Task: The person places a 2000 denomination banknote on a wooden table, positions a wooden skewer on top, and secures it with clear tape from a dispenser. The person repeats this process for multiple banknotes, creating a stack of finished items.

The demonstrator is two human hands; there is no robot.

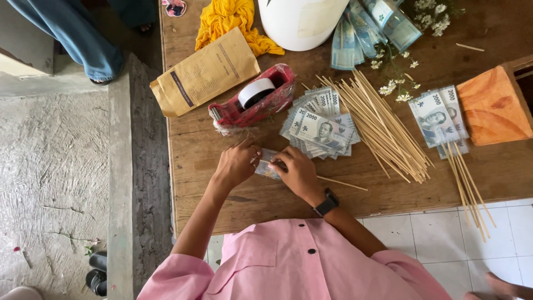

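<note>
Between my two hands I hold a single banknote [266, 165], pale grey-blue paper, low over the wooden tabletop [222, 189]. My left hand [237, 162] pinches its left end with curled fingers, and my right hand [297, 173], a dark watch on its wrist, closes its fingertips on the right end, so most of the note is hidden beneath them. I judge it feather-light, thin and limp, quick to crease or tear, so the short edges are the places to grip it, gently, with fingertips. Just right of my right hand lies one thin wooden stick [341, 183], stiff and smooth but likely to snap if bent. Just beyond my hands sits a fanned stack of notes [322, 130] and, left of it, a red tape dispenser [255, 100] with a white roll, hard plastic and heavy-looking. Right of the stack a bundle of sticks [383, 125] lies slanted, with another small pile of notes [440, 118] and more sticks beyond that. Farther off are a brown paper envelope [202, 72], a crumpled yellow cloth [233, 19], a smooth white round object [302, 22], small white flowers [400, 83] and an orange block [493, 106].
</note>
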